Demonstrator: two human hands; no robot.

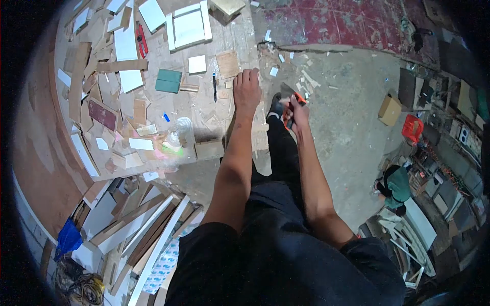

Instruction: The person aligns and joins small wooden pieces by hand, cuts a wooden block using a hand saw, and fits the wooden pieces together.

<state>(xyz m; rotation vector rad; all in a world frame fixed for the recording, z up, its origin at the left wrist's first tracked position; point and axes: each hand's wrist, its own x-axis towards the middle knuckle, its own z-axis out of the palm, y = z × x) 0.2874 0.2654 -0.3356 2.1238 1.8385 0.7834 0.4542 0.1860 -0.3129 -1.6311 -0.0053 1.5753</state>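
My left hand (247,92) presses down at the right edge of the cluttered workbench (204,109), fingers together and bent; what lies beneath them is hidden. Just beyond its fingers is a square piece of thin wood (227,64). A black pen (214,86) lies to its left. Off the bench edge, my right hand (299,113) is closed around the orange and black handle of what looks like a handsaw (289,92). Its grey blade shows above the hand, strongly foreshortened, over my shoe. The blade appears apart from the bench.
On the bench lie a white frame (189,26), a green block (168,81), a red utility knife (142,41), a clear plastic cup (179,133) and several offcuts. Boards (138,229) lean at lower left. Wood scraps litter the floor; a red container (412,128) stands right.
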